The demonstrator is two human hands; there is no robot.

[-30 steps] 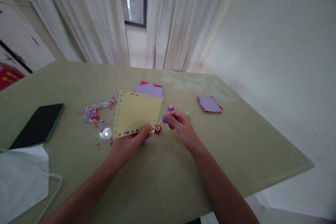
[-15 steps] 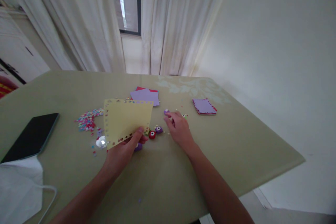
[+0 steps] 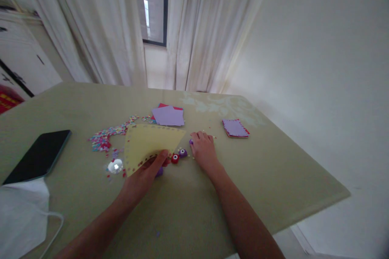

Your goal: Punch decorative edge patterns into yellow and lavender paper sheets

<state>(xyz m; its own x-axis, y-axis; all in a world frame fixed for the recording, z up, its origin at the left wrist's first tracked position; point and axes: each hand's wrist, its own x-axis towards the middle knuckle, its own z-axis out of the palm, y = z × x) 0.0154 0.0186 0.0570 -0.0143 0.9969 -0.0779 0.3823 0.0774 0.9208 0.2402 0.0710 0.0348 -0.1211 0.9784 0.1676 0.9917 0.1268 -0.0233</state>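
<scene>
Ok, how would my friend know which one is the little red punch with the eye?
On the big table, find the yellow card pinched in the left hand. Just right of that hand sits a small red craft punch with one round black-and-white eye. The purple craft punch close beside it has an eye too, so go by the red colour.

Left hand (image 3: 144,174), right hand (image 3: 205,151) and slim forearms (image 3: 237,208) are bare.

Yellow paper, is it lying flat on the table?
No, the left hand holds the yellow paper near its lower edge, and it curves.
</scene>
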